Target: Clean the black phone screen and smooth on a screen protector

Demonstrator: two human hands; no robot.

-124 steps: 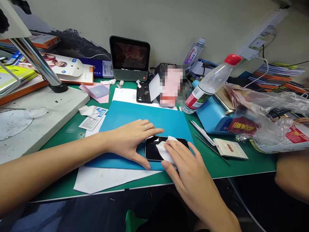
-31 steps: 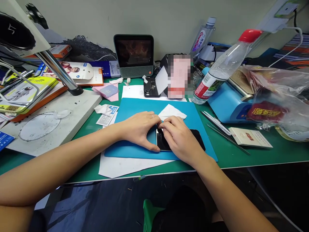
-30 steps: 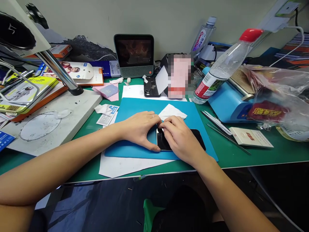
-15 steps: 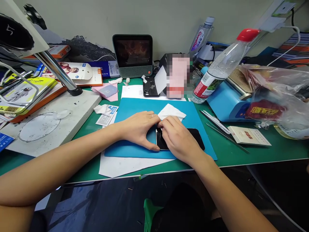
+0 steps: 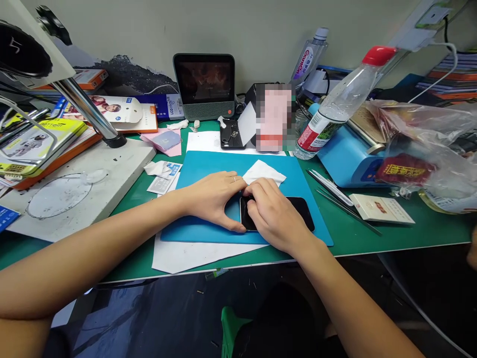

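A black smartphone (image 5: 303, 211) lies screen up on a blue mat (image 5: 208, 231). My left hand (image 5: 216, 199), with a ring on one finger, braces the phone's left end, its thumb at the near corner and its fingertips by the far corner. Over the left half of the screen, my right hand (image 5: 274, 216) is closed, fingers curled and the tips near the far edge. Whatever those fingers may pinch is hidden. Just behind the hands lies a white wipe (image 5: 264, 172), flat on the mat.
Tweezers (image 5: 348, 213) and a white pen-like tool (image 5: 331, 187) lie right of the mat, near a small white box (image 5: 380, 208). A red-capped bottle (image 5: 335, 112) leans behind them. On the left stands a metal post (image 5: 89, 112) on a white base (image 5: 112, 174).
My right hand's fingers have shifted slightly over the phone's left part, showing a little more screen. My left hand keeps its place. The whole view has moved a touch.
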